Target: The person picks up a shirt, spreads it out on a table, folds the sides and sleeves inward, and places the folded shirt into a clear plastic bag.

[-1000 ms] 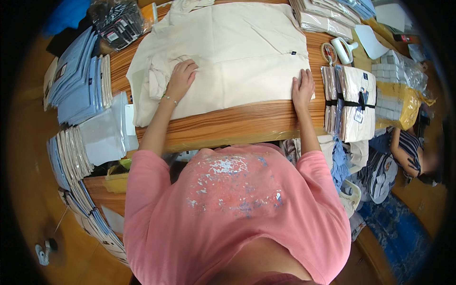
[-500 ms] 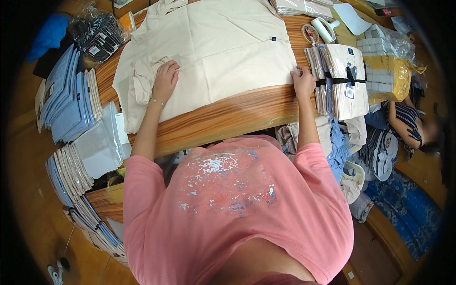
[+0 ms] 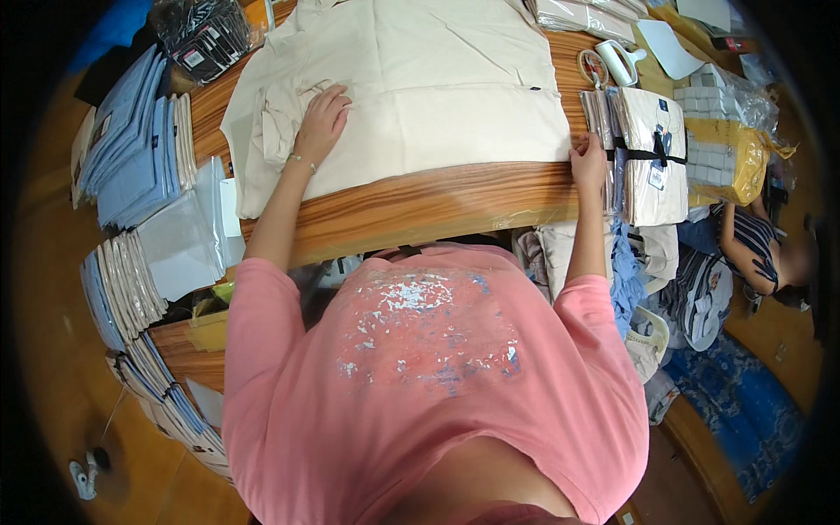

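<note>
Cream garment (image 3: 464, 122) under L hand (image 3: 322, 124), fingers loose, flat; R hand (image 3: 589, 164) curled at garment's nr R corner, can't tell if gripping; garment's far edge cut off.

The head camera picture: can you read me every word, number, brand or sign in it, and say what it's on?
No text is clear enough to quote.
Small dark label on the flat cream cloth garment: too small.
White hang tag on the black-banded bundle of folded cream garments: too small.
White label on the black plastic-wrapped packets: too blurred.
Flaky white-and-blue print on the pink shirt: no words I can make out.
</note>
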Available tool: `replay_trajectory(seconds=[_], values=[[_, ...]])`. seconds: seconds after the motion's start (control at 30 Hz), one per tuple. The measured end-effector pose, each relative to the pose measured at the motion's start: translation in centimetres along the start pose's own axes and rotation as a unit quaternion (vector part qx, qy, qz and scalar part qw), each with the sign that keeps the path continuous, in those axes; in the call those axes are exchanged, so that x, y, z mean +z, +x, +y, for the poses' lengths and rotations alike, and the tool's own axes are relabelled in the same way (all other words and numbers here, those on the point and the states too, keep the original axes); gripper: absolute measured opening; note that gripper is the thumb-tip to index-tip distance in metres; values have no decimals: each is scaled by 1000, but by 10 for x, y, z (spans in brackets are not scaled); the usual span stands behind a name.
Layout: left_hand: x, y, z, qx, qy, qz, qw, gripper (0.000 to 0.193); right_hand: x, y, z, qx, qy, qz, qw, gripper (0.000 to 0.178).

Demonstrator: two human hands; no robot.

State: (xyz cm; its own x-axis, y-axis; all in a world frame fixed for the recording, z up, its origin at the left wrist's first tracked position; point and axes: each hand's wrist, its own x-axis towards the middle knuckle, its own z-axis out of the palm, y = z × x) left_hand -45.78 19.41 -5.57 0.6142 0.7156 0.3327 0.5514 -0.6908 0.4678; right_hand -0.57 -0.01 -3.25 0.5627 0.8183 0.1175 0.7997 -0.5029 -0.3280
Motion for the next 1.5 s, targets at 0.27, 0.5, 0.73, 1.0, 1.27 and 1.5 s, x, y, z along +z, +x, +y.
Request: replay_trajectory(seconds=[0.27,0.5,0.73,1.0,1.27,1.5], values=[[7,-26,4,5,-2,8,1000,19,43,-23,-45,-220,-2,-62,974,49],[-2,-59,55,-87,31,-25,995,29,11,-56,-85,-234,117,-39,964,44],[-112,-97,45,-346,-180,191,901,31,15,-119,-323,-363,326,-238,840,31],[-84,-173,-6,-378,-72,91,918,67,134,-3,-408,-337,349,-337,807,40],[-87,-163,3,-398,6,79,914,57,76,97,-466,-229,414,-368,800,11],[-64,-166,54,-394,-648,79,647,48,-65,22,-378,-413,334,-370,762,17]])
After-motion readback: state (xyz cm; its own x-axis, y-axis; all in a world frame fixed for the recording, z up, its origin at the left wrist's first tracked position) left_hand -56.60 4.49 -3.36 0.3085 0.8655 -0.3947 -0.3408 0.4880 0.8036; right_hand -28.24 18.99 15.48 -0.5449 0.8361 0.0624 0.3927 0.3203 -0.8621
